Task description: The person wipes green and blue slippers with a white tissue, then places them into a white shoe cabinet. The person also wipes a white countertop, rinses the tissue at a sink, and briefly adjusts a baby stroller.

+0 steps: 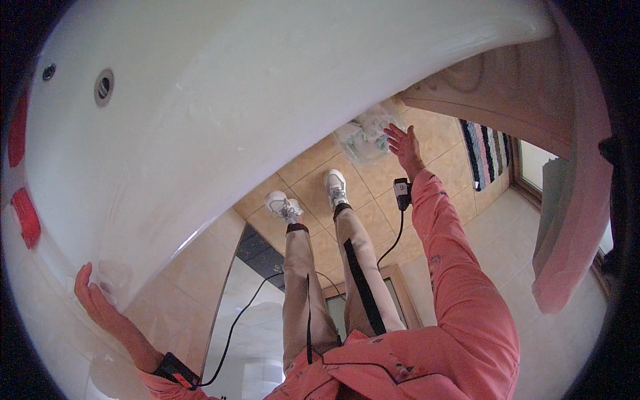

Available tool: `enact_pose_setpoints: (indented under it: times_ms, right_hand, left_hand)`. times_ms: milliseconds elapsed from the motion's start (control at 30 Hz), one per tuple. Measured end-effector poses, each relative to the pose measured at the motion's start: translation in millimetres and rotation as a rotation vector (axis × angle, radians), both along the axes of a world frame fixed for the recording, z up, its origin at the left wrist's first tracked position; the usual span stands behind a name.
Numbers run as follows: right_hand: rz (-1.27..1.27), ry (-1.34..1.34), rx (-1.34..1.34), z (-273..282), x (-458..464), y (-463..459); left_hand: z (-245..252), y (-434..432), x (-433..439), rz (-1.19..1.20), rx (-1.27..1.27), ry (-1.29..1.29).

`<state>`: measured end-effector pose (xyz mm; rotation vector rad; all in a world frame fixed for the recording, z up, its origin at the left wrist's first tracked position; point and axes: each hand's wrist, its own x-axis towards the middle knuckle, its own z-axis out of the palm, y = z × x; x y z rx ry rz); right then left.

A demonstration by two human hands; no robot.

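A white bathtub [240,95] fills the upper and left part of the head view, with a round metal drain [104,87] in it. My left hand [102,307] is at the tub's lower left rim, its fingers extended and holding nothing. Whether it touches the surface I cannot tell. My right hand [405,147] hangs over the floor with fingers spread and nothing in it. Below it in the picture, a black device [401,194] with a cable sits at my right wrist. Just beside that hand, a clear plastic bag [367,137] with pale contents lies on the floor.
Two red objects [25,217] sit along the tub's left rim. Beige tiles [312,172] lie under my white shoes [284,205]. A striped rug [485,150], a brown panel [505,95] and hanging pink cloth [575,240] are at right. Black cable [232,322] runs past my legs.
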<state>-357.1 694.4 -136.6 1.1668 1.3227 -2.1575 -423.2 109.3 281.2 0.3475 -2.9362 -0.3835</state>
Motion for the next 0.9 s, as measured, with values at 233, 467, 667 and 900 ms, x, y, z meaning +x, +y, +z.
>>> enact_pose_setpoints:
  times_ms: [233, 467, 667, 900]
  right_hand:
    - [0.15, -0.019, 0.24, -10.6, 1.0, -2.8]
    - [0.879, -0.082, 1.202, -100.5, -0.2, 4.0]
    - [1.172, -0.35, 1.43, -79.1, 28.0, -13.0]
    - [1.332, -0.43, 1.382, -5.1, 41.5, -39.5]
  left_hand:
    - [-0.6, 6.5, 0.3, 0.016, 0.061, 0.033]
    - [1.7, 10.8, 1.5, -0.017, 0.065, 0.04]
    - [0.6, 14.5, 2.3, -0.029, 0.084, 0.02]
    - [-1.4, 7.6, -3.2, -0.012, 0.027, -0.008]
